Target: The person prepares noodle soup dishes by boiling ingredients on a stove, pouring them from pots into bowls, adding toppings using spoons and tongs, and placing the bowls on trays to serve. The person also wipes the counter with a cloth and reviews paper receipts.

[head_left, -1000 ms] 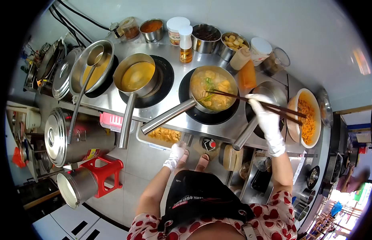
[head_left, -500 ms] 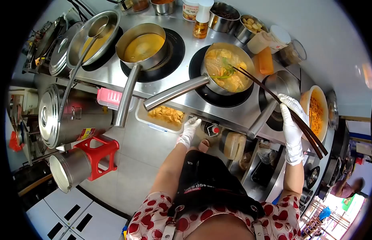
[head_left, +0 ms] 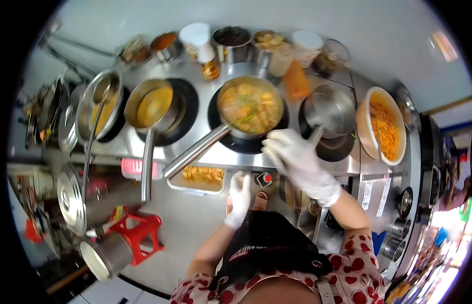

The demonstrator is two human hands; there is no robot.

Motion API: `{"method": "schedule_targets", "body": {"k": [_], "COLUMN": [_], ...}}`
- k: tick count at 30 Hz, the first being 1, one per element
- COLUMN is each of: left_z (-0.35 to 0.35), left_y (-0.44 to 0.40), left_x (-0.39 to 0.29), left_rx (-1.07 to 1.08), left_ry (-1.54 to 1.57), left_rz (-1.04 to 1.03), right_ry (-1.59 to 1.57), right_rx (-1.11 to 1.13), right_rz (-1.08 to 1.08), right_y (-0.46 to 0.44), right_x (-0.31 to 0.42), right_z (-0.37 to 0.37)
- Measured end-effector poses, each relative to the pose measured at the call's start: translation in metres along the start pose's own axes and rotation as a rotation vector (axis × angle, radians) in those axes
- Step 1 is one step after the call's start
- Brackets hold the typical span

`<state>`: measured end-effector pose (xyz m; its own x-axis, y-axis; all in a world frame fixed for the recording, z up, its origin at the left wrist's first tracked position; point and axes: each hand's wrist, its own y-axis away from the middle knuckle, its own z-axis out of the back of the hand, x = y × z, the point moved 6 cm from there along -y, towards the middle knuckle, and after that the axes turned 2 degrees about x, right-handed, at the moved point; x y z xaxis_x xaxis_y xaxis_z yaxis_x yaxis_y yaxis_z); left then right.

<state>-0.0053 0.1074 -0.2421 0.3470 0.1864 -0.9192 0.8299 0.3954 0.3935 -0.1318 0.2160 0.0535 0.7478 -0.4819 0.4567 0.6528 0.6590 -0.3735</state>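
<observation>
My right hand (head_left: 302,164), in a white glove, is blurred in front of the burner, close to the near right rim of a saucepan (head_left: 252,134) of soup with noodles and greens. Its fingers reach out slightly apart, and I see nothing in them. My left hand (head_left: 239,198), gloved too, hangs below the counter edge with loosely bent fingers and no visible object. Beside it is a clear plastic box (head_left: 198,191) of yellowish food pieces. The saucepan's long metal handle (head_left: 198,151) points toward the lower left, above that box.
Left on the stove stand another saucepan (head_left: 149,129) of yellow liquid and a wide bowl (head_left: 117,114) with a ladle (head_left: 92,133). An empty pan (head_left: 330,109) and a tub (head_left: 365,129) of orange shreds are right. A red stool (head_left: 150,238) stands on the floor.
My right hand has moved left, toward the soup saucepan. The dark chopsticks it held are no longer seen in it. My left hand stays beside the box, while the camera view has shifted.
</observation>
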Motion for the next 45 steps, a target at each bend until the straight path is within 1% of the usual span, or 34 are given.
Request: {"method": "schedule_targets", "body": {"k": [1, 2, 4, 6, 7, 9, 10, 11, 12, 13, 14, 15, 16, 19, 21, 25, 27, 28, 31, 34, 37, 38, 39, 40, 41, 44, 45], "left_z": [-0.003, 0.002, -0.002, -0.017, -0.021, -0.019, -0.019, -0.015, -0.011, -0.006, -0.004, -0.003, -0.003, -0.004, -0.003, -0.007, -0.006, -0.005, -0.008, -0.009, -0.015, -0.017, -0.018, -0.016, -0.013, -0.013, -0.016], "left_y": [0.034, 0.051, 0.076, 0.078, 0.074, 0.055, 0.052, 0.049, 0.047, 0.047, 0.047, 0.047, 0.049, 0.055, 0.06, 0.06, 0.058, 0.059, 0.059, 0.057, 0.056, 0.056, 0.054, 0.054, 0.053, 0.054, 0.058], "left_x": [-0.073, -0.112, -0.202, -0.255, -0.263, -0.265, -0.27, -0.273, -0.273, -0.271, -0.271, -0.27, -0.271, -0.274, -0.275, -0.281, -0.283, -0.283, -0.287, -0.287, -0.29, -0.291, -0.29, -0.29, -0.29, -0.295, -0.298], "left_rx": [0.021, -0.033, -0.135, -0.189, -0.201, -0.092, -0.092, -0.106, -0.098, -0.096, -0.097, -0.071, -0.065, -0.115, -0.176, -0.153, -0.13, -0.15, -0.158, -0.14, -0.121, -0.114, -0.108, -0.105, -0.105, -0.098, -0.1], "left_ry": [-0.029, -0.218, -0.414, -0.467, -0.498, -0.228, -0.193, -0.163, -0.153, -0.144, -0.164, -0.153, -0.172, -0.306, -0.4, -0.436, -0.442, -0.447, -0.465, -0.424, -0.423, -0.446, -0.441, -0.439, -0.437, -0.483, -0.512], "left_rz": [-0.208, -0.481, -0.867, -1.071, -1.169, -1.033, -1.013, -0.987, -0.968, -0.947, -0.958, -0.948, -0.947, -0.929, -0.886, -0.937, -0.966, -0.945, -0.954, -0.946, -0.964, -0.992, -0.987, -0.981, -0.976, -0.969, -0.958], "right_ry": [0.048, 0.029, -0.023, -0.011, 0.015, -0.23, -0.37, -0.415, -0.391, -0.29, -0.153, 0.035, 0.201, 0.196, 0.202, 0.271, 0.271, 0.271, 0.235, -0.032, 0.109, 0.253, 0.212, 0.275, 0.338, 0.046, 0.186], "right_rx": [0.101, 0.149, 0.149, 0.15, 0.141, 0.028, 0.077, 0.199, -0.008, -0.107, -0.28, -0.466, -0.424, -0.42, -0.344, -0.122, -0.154, -0.17, -0.263, -0.62, -0.438, -0.378, -0.334, -0.377, -0.421, -0.228, 0.026], "right_rz": [-0.068, -0.081, -0.058, -0.068, -0.075, 0.072, 0.03, -0.135, -0.398, -0.632, -0.716, -0.692, -0.732, -1.04, -1.174, -1.352, -1.435, -1.48, -1.407, -1.198, -1.089, -1.075, -1.093, -1.18, -1.262, -1.613, -1.38], "right_y": [-0.006, -0.007, -0.013, -0.01, -0.008, -0.011, -0.015, -0.023, -0.023, -0.029, -0.035, -0.047, -0.061, -0.078, -0.085, -0.083, -0.083, -0.082, -0.073, -0.046, -0.051, -0.062, -0.063, -0.068, -0.069, -0.062, -0.071], "right_x": [0.004, 0.0, 0.004, 0.009, 0.008, -0.006, -0.026, -0.055, -0.093, -0.15, -0.178, -0.219, -0.253, -0.315, -0.344, -0.368, -0.377, -0.381, -0.361, -0.304, -0.303, -0.321, -0.322, -0.334, -0.333, -0.34, -0.339], "right_z": [-0.011, -0.025, -0.04, -0.06, -0.067, -0.054, -0.031, -0.014, 0.012, 0.004, 0.026, 0.018, 0.01, -0.029, -0.06, -0.089, -0.099, -0.104, -0.088, -0.035, -0.054, -0.077, -0.082, -0.093, -0.085, -0.091, -0.092]}}
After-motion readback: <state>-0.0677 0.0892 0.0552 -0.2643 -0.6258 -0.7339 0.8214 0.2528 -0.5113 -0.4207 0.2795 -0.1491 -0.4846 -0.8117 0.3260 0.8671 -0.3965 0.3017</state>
